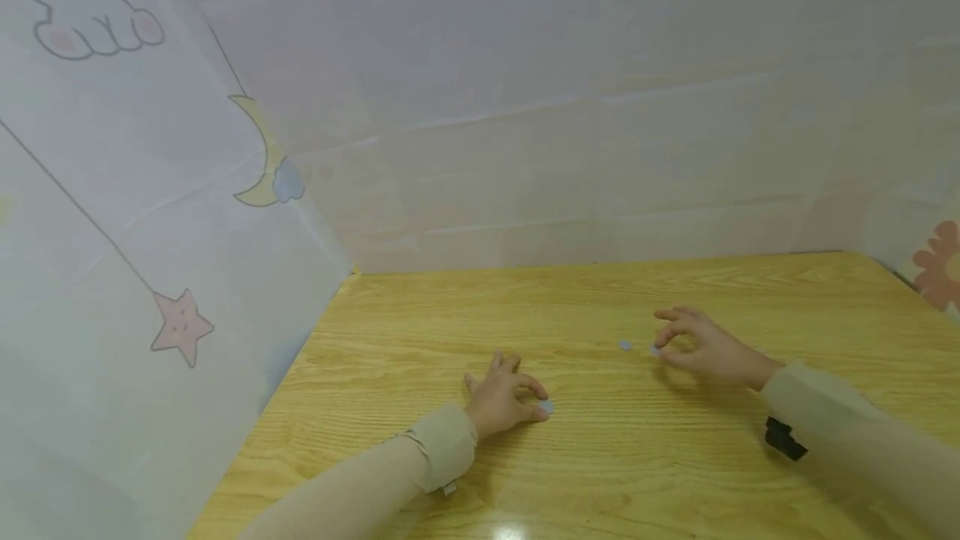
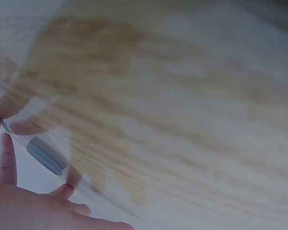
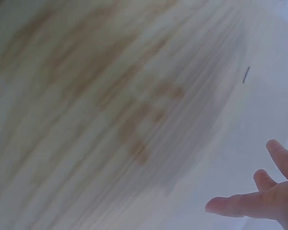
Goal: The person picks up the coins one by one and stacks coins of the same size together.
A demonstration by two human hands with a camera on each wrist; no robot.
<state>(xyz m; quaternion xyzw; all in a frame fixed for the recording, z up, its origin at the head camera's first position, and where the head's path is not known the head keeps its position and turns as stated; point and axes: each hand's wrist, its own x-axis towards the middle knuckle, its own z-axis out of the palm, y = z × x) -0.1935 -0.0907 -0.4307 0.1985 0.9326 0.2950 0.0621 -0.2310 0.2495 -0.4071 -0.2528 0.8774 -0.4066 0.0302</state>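
My left hand [image 1: 504,402] is low over the near middle of the table, its thumb and index finger pinching a small flat pale-blue piece [image 1: 547,407]. The other fingers of that hand spread away from the piece. To the right and farther back, my right hand [image 1: 701,346] holds a similar small pale piece [image 1: 655,350] between thumb and index finger, mostly covered by the fingertips. A third pale-blue piece [image 1: 625,345] lies flat on the wood just left of it. In the right wrist view only some fingers [image 3: 240,205] show, at the lower right.
The wood-grain table [image 1: 600,473] reaches back to a pale wall sheet [image 1: 525,148] printed with a moon [image 1: 262,157], a star [image 1: 182,327] and a flower [image 1: 941,265]. Under the right forearm shows a black object [image 1: 784,438].
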